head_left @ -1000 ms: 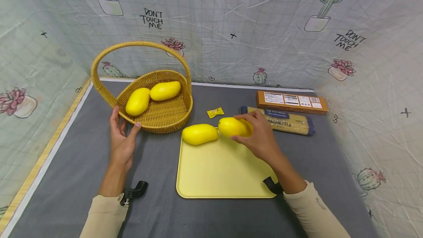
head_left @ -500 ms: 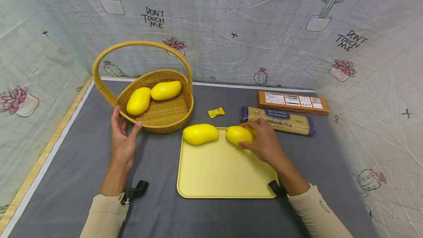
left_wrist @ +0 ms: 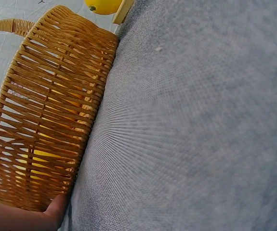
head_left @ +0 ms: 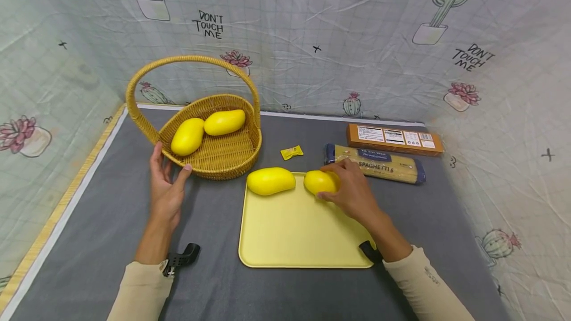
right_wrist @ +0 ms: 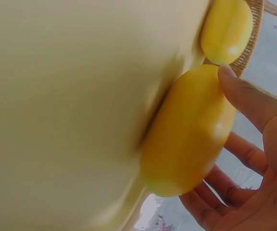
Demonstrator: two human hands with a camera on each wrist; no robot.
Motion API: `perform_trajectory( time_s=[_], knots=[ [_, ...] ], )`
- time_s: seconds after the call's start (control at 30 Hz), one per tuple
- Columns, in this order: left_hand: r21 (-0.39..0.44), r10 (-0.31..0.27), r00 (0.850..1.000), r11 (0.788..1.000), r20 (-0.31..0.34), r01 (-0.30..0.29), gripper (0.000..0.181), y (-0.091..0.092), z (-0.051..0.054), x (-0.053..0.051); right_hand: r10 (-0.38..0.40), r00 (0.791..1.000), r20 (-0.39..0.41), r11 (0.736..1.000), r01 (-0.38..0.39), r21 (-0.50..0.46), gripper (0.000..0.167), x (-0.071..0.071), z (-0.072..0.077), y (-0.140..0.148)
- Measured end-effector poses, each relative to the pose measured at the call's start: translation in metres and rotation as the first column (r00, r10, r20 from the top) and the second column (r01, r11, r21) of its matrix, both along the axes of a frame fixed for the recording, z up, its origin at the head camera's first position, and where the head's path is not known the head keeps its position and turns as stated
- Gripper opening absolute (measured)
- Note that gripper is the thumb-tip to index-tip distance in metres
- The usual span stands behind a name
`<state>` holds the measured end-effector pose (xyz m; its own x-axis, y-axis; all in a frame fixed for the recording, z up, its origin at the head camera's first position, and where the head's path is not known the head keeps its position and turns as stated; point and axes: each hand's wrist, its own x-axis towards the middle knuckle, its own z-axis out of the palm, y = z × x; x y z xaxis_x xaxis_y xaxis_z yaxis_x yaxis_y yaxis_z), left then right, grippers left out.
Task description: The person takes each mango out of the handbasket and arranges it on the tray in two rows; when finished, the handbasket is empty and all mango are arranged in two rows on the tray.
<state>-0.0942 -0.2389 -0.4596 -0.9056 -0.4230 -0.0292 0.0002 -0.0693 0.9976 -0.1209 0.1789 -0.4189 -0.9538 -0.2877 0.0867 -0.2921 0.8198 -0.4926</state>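
A yellow mango (head_left: 318, 182) is held by my right hand (head_left: 357, 194) over the back right part of the pale yellow tray (head_left: 303, 232). In the right wrist view my thumb presses the mango's upper end (right_wrist: 191, 125) and the fingers curve behind it. Another mango (head_left: 270, 181) lies to its left at the tray's back left corner. My left hand (head_left: 167, 194) grips the near left rim of the wicker basket (head_left: 223, 166), its thumb and fingers spread along the wall. Two mangoes, one on the left (head_left: 187, 136) and one behind (head_left: 224, 123), lie inside the basket.
A small yellow wrapped candy (head_left: 292, 152) lies behind the tray. To the right are a spaghetti pack (head_left: 388, 165) and, behind it, a brown box (head_left: 394, 139). A printed curtain (head_left: 312, 73) hangs along the table's back edge. The basket's tall handle (head_left: 192, 58) arches above it.
My right hand has brought its mango a little right and nearer, away from the other mango on the tray, and now barely moves. My left hand stays on the basket.
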Motion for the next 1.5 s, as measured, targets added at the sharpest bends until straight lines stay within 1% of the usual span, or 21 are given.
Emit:
perform_trajectory(
  time_s=[0.13, 0.27, 0.47, 0.67, 0.93, 1.13, 1.27, 1.5],
  knots=[
    [-0.001, 0.003, 1.000, 1.000, -0.004, -0.003, 0.092, 0.000, 0.000, 0.000, 0.043, 0.998, -0.048, 0.999, -0.043, -0.003, 0.064, -0.001, 0.007, -0.004],
    [-0.002, 0.003, 1.000, 1.000, -0.007, -0.003, 0.092, -0.001, 0.000, 0.000, 0.097, 0.990, -0.100, 0.995, -0.098, -0.005, 0.064, -0.004, 0.020, -0.014],
    [0.001, 0.001, 1.000, 1.000, 0.009, -0.001, 0.092, 0.000, 0.001, 0.001, 0.160, 0.978, -0.131, 0.984, -0.168, -0.050, 0.062, -0.010, 0.038, -0.039],
    [0.002, 0.006, 1.000, 1.000, 0.006, -0.006, 0.092, 0.001, 0.001, 0.001, 0.221, 0.959, -0.177, 0.966, -0.240, -0.092, 0.060, -0.019, 0.048, -0.066],
    [-0.003, 0.008, 1.000, 1.000, 0.002, -0.008, 0.093, 0.001, 0.000, 0.000, 0.264, 0.934, -0.240, 0.946, -0.299, -0.122, 0.060, -0.033, 0.057, -0.099],
    [-0.001, 0.008, 1.000, 1.000, -0.007, -0.008, 0.093, 0.001, 0.000, 0.000, 0.290, 0.932, -0.218, 0.940, -0.321, -0.120, 0.062, -0.040, 0.064, -0.120],
    [-0.002, 0.007, 1.000, 1.000, -0.006, -0.007, 0.093, 0.001, 0.000, 0.000, 0.321, 0.925, -0.204, 0.931, -0.348, -0.112, 0.063, -0.045, 0.071, -0.134],
    [0.000, 0.008, 1.000, 1.000, -0.002, -0.008, 0.094, 0.001, 0.000, -0.001, 0.361, 0.916, -0.175, 0.922, -0.379, -0.084, 0.068, -0.059, 0.081, -0.158]
  ],
)
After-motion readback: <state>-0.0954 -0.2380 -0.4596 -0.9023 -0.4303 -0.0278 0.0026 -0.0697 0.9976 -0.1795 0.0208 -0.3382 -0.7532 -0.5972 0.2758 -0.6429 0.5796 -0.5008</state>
